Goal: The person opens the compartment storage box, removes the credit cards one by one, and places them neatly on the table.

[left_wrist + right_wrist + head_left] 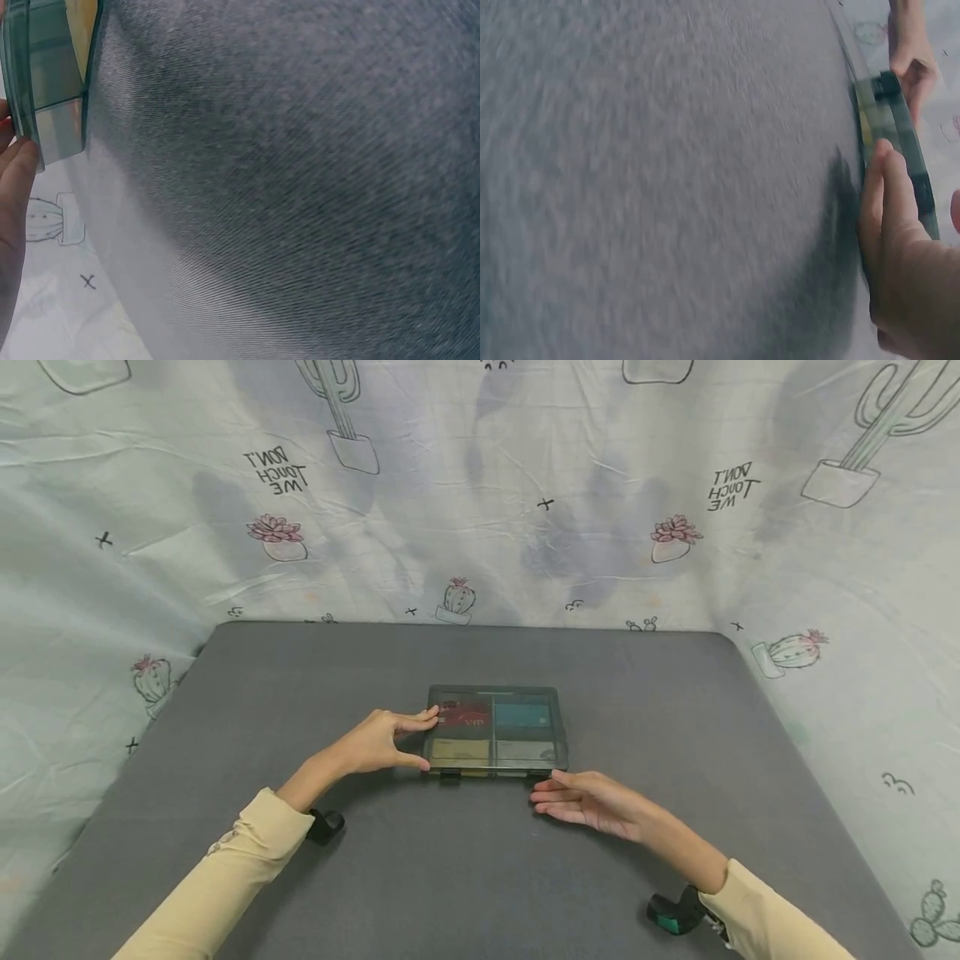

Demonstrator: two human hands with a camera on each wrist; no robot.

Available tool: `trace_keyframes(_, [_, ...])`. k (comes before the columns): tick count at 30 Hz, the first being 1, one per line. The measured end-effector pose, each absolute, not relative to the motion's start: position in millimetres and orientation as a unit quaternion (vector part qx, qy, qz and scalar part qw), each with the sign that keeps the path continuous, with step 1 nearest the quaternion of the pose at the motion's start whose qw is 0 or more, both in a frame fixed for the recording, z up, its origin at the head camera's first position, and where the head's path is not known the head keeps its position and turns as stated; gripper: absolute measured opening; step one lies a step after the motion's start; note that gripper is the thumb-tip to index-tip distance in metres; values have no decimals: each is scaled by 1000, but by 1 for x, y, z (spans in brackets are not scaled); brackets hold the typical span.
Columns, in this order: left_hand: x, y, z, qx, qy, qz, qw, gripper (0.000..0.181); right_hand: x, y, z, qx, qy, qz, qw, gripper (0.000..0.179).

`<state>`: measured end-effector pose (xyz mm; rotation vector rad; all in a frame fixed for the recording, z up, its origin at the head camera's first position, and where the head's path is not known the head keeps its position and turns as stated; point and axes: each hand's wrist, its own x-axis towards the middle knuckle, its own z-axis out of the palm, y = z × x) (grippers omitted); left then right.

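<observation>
A translucent dark-green plastic box (492, 732) lies closed on the table in the head view. Two black latches (451, 774) sit along its front edge. Through the lid show a red card (463, 715) lettered VIP, a blue card (521, 715), a yellow card (461, 750) and a pale card (525, 751), in separate compartments. My left hand (375, 742) holds the box's left end, thumb at the front corner and fingertips over the side edge. At the right front latch is the thumb of my right hand (592, 802), its other fingers extended before the front wall.
The grey table (465, 868) has rounded far corners. A white curtain (517, 552) printed with cacti surrounds it at the back and sides. Black wrist mounts (324, 827) show at both sleeves.
</observation>
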<state>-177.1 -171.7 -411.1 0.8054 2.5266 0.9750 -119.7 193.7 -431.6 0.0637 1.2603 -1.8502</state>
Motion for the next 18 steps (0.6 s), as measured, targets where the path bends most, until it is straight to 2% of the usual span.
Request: trace_keyframes(18, [-178, -166, -401, 274, 891, 316, 174, 75, -116, 171, -431, 116, 437, -806, 382, 66])
